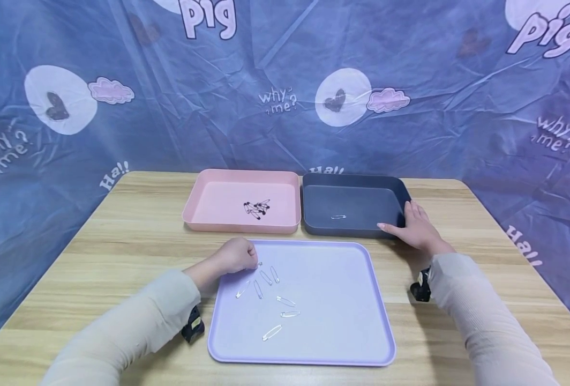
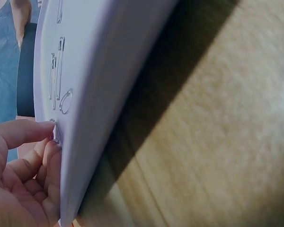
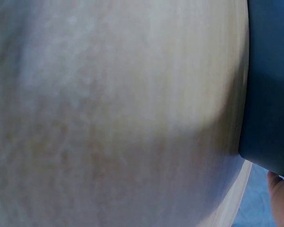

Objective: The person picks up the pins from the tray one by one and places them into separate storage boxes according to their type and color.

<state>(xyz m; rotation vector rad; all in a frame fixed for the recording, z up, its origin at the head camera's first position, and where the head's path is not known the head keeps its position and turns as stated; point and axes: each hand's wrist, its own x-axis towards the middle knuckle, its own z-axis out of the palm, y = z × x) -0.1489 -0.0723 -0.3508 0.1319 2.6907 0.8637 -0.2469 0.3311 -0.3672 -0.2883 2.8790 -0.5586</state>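
In the head view my left hand (image 1: pixel 237 254) is at the upper left edge of a lavender tray (image 1: pixel 333 343). Its thumb and index finger pinch a silver safety pin (image 2: pixel 56 134), partly hidden by the fingertips. Several other silver safety pins (image 1: pixel 290 313) lie scattered on the tray's left half. My right hand (image 1: pixel 417 228) holds the front right corner of a dark grey tray (image 1: pixel 352 232), thumb over the front rim and fingers along the right side. One silver safety pin (image 1: pixel 338 217) lies inside that tray.
A pink tray (image 1: pixel 241 228) stands left of the dark one, with several black safety pins (image 1: pixel 257 209) in a cluster inside. Everything rests on a wooden table (image 1: pixel 121 236). Behind it hangs a blue printed cloth (image 1: pixel 208 123).
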